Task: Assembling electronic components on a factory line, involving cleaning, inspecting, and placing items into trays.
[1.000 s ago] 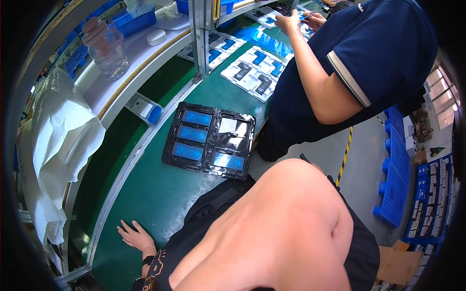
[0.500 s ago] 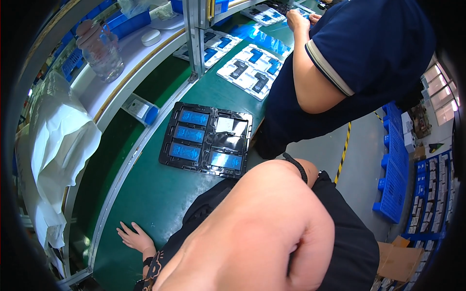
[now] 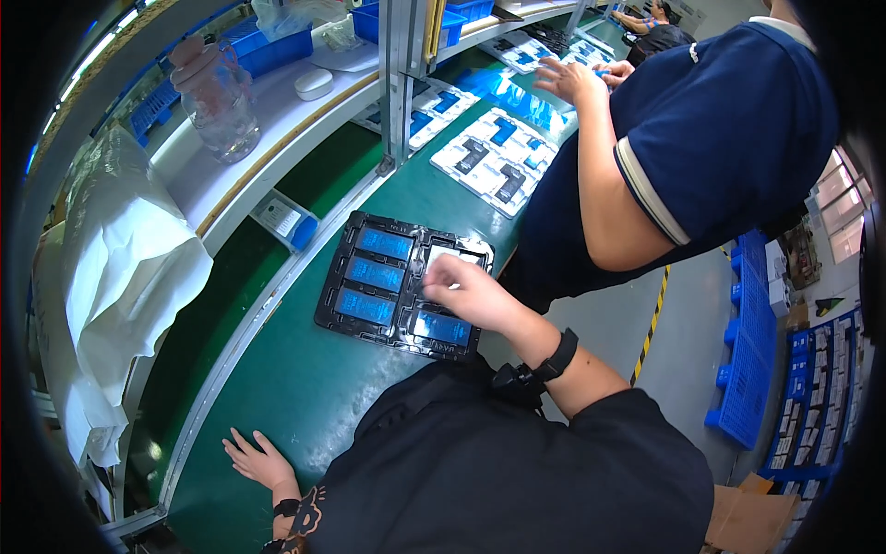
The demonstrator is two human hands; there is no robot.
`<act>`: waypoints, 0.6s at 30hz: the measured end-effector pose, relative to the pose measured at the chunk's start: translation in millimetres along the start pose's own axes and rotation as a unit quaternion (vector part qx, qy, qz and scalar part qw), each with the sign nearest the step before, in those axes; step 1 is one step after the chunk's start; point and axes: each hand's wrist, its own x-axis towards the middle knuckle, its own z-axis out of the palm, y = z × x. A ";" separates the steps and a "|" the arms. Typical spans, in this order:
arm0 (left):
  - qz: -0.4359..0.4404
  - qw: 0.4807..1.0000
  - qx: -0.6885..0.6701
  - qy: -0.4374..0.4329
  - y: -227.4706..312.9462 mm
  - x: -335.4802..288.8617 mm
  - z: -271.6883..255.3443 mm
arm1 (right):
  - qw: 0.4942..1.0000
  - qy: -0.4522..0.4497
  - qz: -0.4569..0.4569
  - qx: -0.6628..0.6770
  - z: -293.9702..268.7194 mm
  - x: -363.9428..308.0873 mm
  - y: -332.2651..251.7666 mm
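Note:
A black plastic tray (image 3: 325, 305) lies on the green bench in front of me, with blue rectangular battery-like packs (image 3: 374, 273) in its left slots and another blue pack (image 3: 441, 328) at lower right. My right hand (image 3: 469, 291) hovers over the tray's right half, its fingers curled together. Whether anything is between them is hidden. Just behind the fingers, a white piece (image 3: 452, 255) shows in the upper right slot. Well apart from the tray, my left hand (image 3: 265, 462) lies palm down on the bench with its fingers spread, holding nothing.
A co-worker in a navy shirt (image 3: 738, 138) stands at the right, beside white trays (image 3: 452, 164) of blue and black parts. At left, a shelf (image 3: 277, 120) carries a clear jug (image 3: 217, 115) and blue bins. A metal post (image 3: 395, 111) rises behind the tray.
My right arm, which loomed bent up close before the camera, has come down and reaches over the tray. My left hand stays put. The co-worker's hands have shifted slightly.

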 end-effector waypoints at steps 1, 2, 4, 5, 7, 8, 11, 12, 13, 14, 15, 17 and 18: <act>0.003 1.000 -0.001 0.000 -0.5 -0.1 0.2 | 0.995 0.075 0.050 -0.049 -1.9 -3.1 18.0; 0.003 1.000 -0.004 0.001 -0.3 0.8 1.0 | 0.976 0.174 0.028 -0.131 -1.1 -6.1 45.0; 0.002 1.000 0.009 -0.004 -1.6 1.5 3.7 | 0.913 0.310 0.042 -0.263 0.8 -14.5 60.8; 0.001 1.000 0.009 -0.003 -1.4 1.1 3.8 | 0.913 0.309 0.041 -0.264 2.5 -14.5 64.7; 0.004 1.000 0.005 -0.001 -0.3 1.3 2.6 | 0.873 0.386 0.090 -0.283 5.7 -11.9 77.9; 0.004 1.000 0.004 0.000 0.1 1.1 2.3 | 0.875 0.374 0.121 -0.281 7.1 -10.7 80.2; 0.000 1.000 0.008 -0.006 0.9 1.1 2.7 | 0.891 0.327 0.194 -0.247 11.7 -6.2 101.9; 0.000 1.000 0.007 -0.005 1.3 1.6 2.9 | 0.891 0.341 0.171 -0.244 13.0 -6.9 108.6; -0.001 1.000 0.007 -0.005 1.3 1.1 3.1 | 0.891 0.341 0.169 -0.245 13.2 -7.4 112.2; -0.002 1.000 0.005 -0.005 2.0 1.1 2.4 | 0.897 0.362 0.142 -0.212 12.8 -7.9 115.4; -0.003 1.000 0.005 -0.006 2.7 1.3 1.3 | 0.900 0.381 0.114 -0.179 12.9 -8.0 119.1; -0.007 1.000 0.003 -0.008 1.6 0.3 2.4 | 0.899 0.386 0.104 -0.181 13.3 -7.7 123.9; -0.002 1.000 0.006 -0.002 -1.3 0.9 5.0 | 0.901 0.379 0.097 -0.185 12.3 -8.1 125.8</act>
